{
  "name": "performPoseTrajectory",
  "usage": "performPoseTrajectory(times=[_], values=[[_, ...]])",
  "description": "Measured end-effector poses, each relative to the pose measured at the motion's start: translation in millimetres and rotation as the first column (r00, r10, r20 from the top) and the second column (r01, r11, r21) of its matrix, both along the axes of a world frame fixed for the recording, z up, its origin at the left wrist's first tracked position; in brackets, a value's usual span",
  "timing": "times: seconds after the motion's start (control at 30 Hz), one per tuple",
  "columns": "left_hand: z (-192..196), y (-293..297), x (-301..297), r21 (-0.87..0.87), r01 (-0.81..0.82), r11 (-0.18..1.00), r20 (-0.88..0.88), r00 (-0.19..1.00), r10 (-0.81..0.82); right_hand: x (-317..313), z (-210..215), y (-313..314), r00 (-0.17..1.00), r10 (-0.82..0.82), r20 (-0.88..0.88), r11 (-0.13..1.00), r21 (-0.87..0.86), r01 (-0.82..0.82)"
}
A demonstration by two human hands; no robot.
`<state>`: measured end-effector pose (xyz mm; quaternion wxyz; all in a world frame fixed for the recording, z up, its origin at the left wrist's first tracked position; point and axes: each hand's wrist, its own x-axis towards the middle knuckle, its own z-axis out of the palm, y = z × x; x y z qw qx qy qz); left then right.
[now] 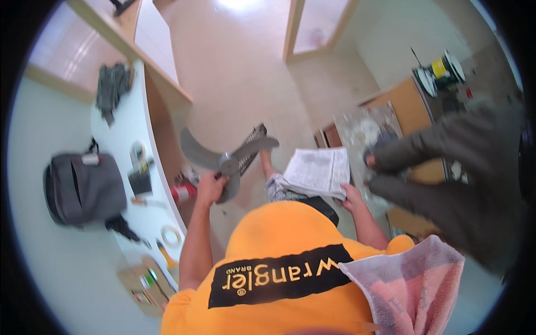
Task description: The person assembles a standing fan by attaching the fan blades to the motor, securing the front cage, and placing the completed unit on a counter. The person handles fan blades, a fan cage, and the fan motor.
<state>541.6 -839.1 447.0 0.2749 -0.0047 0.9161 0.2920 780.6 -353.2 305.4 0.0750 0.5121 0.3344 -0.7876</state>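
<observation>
Pale, smooth flooring [223,72] lies beneath the grey, curved three-bladed fan propeller [225,165], hub [228,162] facing upward, widest span running left-right; left fingers [220,182] close on it beside the hub, right fingers [349,191] pinch folded white newsprint [318,170].

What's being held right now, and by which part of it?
Left grip: grey fan propeller, close to its hub. Right grip: newspaper, by its near right corner.

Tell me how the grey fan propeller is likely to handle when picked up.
The grey fan propeller is probably stiff: its blades show unsagging curves, with only the left hand on it. It may be slippery, as its surface looks smooth, and could twist in the grip, since the blades spread wide.
</observation>
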Motion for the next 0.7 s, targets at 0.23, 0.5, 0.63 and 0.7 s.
performPoseTrajectory(times=[0.23, 0.5, 0.63, 0.7], values=[[41, 8, -236, -0.120, -0.106, 0.987, -0.036, 0.994, 0.103, -281, -34, -5, 0.991, -0.039, 0.130, 0.999, 0.013, 0.038], [49, 23, -502, -0.015, -0.181, 0.983, -0.099, 0.979, 0.178, -626, -47, 2, 0.809, 0.507, 0.296, 0.591, 0.563, -0.577], [-8, 19, -658, -0.048, -0.114, 0.992, -0.104, 0.989, 0.109, -749, -44, -10, 0.679, 0.568, 0.465, 0.107, 0.776, -0.621], [-1, 37, -743, -0.031, -0.019, 0.999, -0.051, 0.999, 0.018, -791, -30, -12, 0.694, 0.538, 0.479, 0.081, 0.790, -0.608]])
